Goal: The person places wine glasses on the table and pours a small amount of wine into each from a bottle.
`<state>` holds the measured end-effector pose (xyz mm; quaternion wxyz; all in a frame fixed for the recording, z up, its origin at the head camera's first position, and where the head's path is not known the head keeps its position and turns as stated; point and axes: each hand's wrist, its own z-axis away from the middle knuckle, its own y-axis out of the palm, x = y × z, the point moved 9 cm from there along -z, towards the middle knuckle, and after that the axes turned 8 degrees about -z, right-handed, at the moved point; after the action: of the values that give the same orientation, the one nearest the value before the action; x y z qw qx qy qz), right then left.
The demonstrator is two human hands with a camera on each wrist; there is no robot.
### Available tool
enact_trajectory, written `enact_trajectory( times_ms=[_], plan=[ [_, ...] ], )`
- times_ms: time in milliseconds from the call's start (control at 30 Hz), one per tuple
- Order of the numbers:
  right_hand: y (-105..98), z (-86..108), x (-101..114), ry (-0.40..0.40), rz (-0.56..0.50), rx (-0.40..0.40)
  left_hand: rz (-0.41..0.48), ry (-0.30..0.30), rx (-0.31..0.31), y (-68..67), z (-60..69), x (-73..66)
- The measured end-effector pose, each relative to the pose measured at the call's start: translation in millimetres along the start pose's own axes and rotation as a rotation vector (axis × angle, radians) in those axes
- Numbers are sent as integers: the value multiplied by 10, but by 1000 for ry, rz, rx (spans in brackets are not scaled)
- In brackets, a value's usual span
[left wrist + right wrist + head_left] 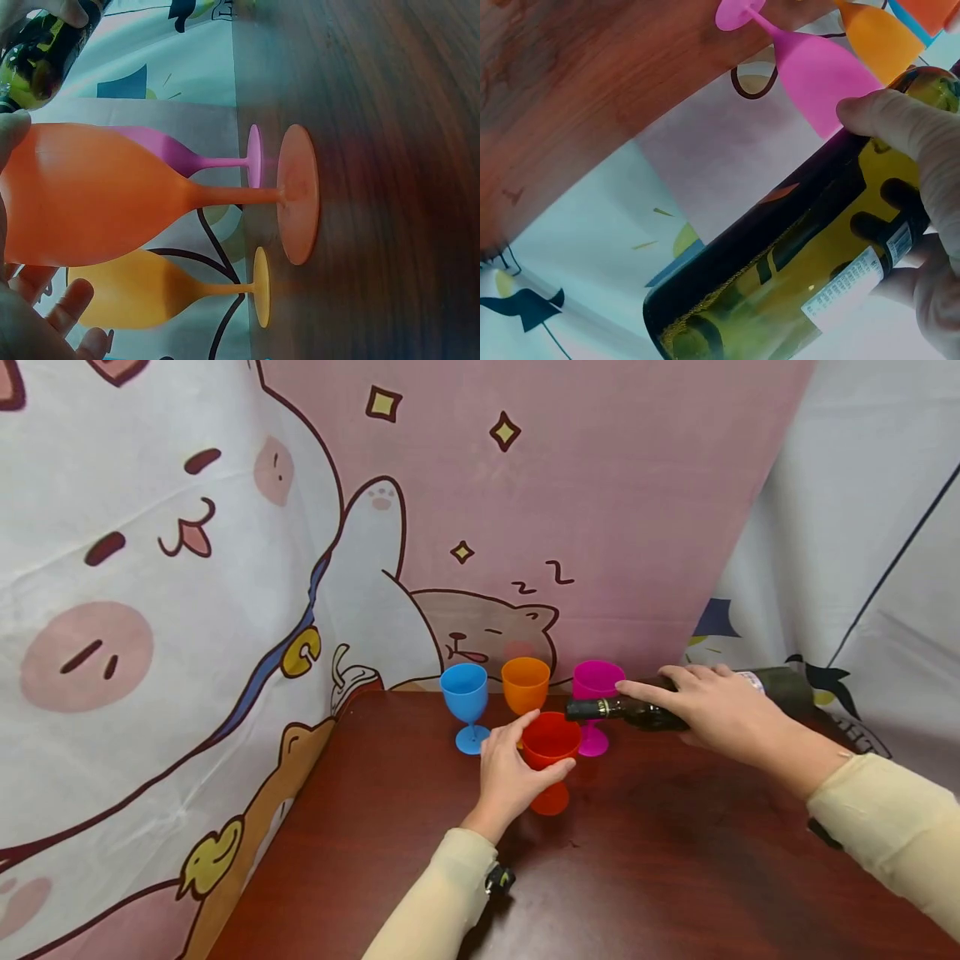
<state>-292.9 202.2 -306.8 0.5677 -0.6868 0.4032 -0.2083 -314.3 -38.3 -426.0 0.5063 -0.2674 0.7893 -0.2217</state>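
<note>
My left hand (508, 768) holds a red goblet (552, 742) by its bowl, thumb on the near side and fingers on the far side. In the left wrist view this goblet (97, 195) looks orange-red, with its stem and round foot in sight. My right hand (723, 710) grips a dark green glass wine bottle (789, 690) round its body. The bottle lies nearly level, its neck pointing left and its mouth by the goblet's right rim. Liquid shows through the glass (772, 292) in the right wrist view; whether any flows out I cannot tell.
Behind the red goblet stand a blue goblet (464, 693), an orange goblet (525, 683) and a magenta goblet (597, 675), partly hidden by the bottle neck. They share a dark reddish wooden table (637, 877). A cartoon-printed cloth (600, 510) hangs behind its far edge.
</note>
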Motion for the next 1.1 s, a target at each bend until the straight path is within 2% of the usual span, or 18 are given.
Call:
enact_trajectory(
  times_ms=[600, 1100],
  plan=[
    [-91, -93, 181, -109, 110, -12, -7, 5, 2, 17, -3, 9],
    [-128, -123, 210, -82, 130, 36, -3, 5, -2, 23, 2, 18]
  ],
)
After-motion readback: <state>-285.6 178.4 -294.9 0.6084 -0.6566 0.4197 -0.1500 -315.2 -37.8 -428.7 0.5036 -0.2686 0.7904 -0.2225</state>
